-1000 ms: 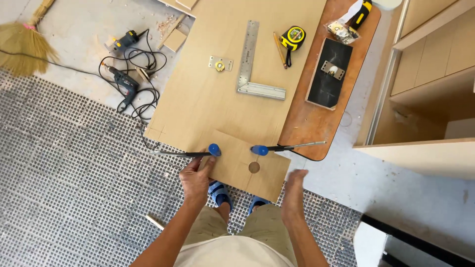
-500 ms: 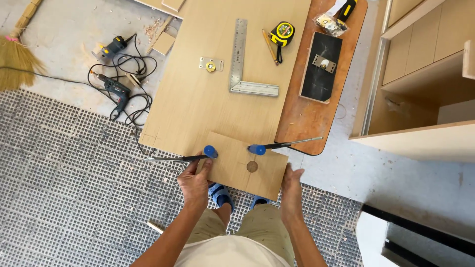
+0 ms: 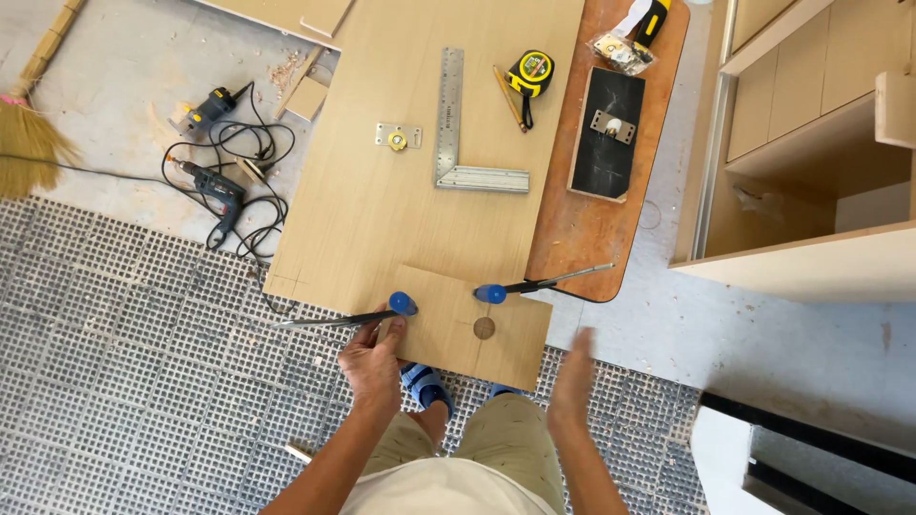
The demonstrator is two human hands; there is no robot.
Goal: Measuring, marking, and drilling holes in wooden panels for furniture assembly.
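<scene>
1. Small wooden panel (image 3: 456,326) lying flat at near edge of large light plywood sheet (image 3: 410,162), overhanging toward the body; round dark hole (image 3: 484,328) right of its centre.
2. Two blue-handled clamps pinning the panel's far edge: left clamp (image 3: 382,313) with bar running out leftward, right clamp (image 3: 496,292) with bar running out rightward.
3. Left hand (image 3: 370,360) on the panel's near-left corner, fingers curled against the edge just below the left clamp's blue knob; pressing or pinching, cannot tell which.
4. Right hand (image 3: 573,378) flat and open, blurred, grasping nothing; just off the panel's right edge, apart from it.
5. Panel thus between the two hands, touched by the left only.
6. Farther up the sheet: steel square (image 3: 456,143), yellow tape measure (image 3: 530,72), pencil (image 3: 508,97), small metal plate (image 3: 397,138).
7. Floor at left: corded drill (image 3: 212,191), broom (image 3: 29,133).
</scene>
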